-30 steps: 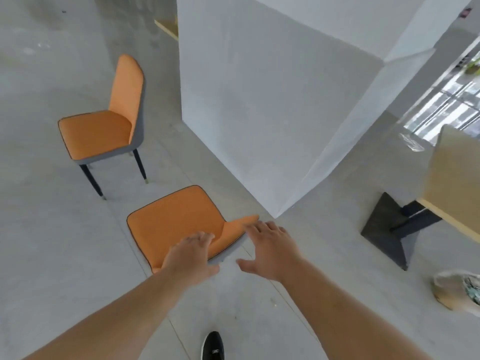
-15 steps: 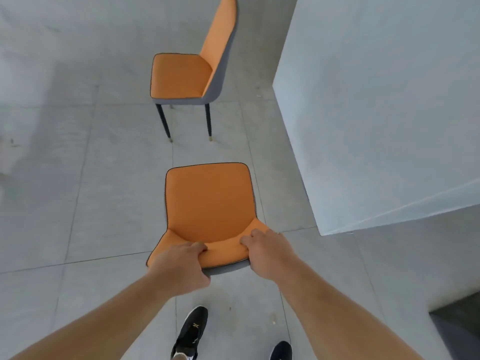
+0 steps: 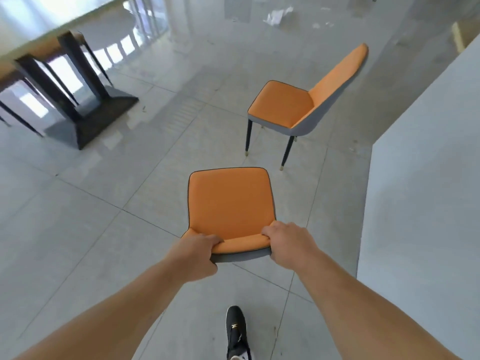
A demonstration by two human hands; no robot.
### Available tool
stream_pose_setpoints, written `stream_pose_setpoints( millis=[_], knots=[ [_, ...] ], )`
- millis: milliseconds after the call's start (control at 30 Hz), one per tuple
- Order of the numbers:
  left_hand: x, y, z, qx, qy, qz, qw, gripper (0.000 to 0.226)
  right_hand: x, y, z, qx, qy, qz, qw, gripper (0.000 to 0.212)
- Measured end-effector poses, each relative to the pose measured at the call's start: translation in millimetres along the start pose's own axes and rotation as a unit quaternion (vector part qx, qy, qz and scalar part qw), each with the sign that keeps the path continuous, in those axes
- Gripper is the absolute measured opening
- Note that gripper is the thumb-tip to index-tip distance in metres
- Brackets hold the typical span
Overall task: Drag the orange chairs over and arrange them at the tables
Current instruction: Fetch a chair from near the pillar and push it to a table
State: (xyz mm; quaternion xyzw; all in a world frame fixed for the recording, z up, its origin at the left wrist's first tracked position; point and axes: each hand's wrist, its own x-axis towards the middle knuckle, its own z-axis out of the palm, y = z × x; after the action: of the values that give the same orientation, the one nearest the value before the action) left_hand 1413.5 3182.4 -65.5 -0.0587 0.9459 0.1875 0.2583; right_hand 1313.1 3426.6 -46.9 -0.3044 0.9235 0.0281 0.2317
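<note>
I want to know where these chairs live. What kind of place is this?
Probably a dining hall or café being set up: matching orange chairs, one gripped by both hands, a long pedestal table, and a big tiled floor.

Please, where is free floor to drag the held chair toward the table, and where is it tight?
Both hands, left hand and right hand, grip the held chair. Bare floor lies open between it and the table base. On the right it is crowded: the second chair stands ahead, and the white wall runs close beside.
</note>
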Motion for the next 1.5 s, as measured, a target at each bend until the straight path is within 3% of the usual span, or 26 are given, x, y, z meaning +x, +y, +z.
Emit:
stream_pose_setpoints(
  millis=[133,533,767,1067,1500],
  knots=[
    [37,11,-1,-0.040,0.042,-0.043,0.997,0.045,45,32,-21,-0.032,0.001,-0.032,0.999,0.034],
    [143,39,-74,-0.068,0.046,-0.131,0.988,0.033,189,102,-94,-0.081,-0.008,-0.125,0.989,0.033],
    [190,42,-104,-0.130,0.093,-0.221,0.962,0.033,284,114,-146,-0.116,-0.022,-0.217,0.969,0.030],
    [230,4,-156,-0.175,0.114,-0.325,0.922,0.036,399,70,-200,-0.149,-0.010,-0.323,0.935,0.023],
    [275,-171,-243,-0.184,0.172,-0.373,0.893,0.027,565,-86,-270,-0.189,-0.025,-0.365,0.911,0.024]
  ],
)
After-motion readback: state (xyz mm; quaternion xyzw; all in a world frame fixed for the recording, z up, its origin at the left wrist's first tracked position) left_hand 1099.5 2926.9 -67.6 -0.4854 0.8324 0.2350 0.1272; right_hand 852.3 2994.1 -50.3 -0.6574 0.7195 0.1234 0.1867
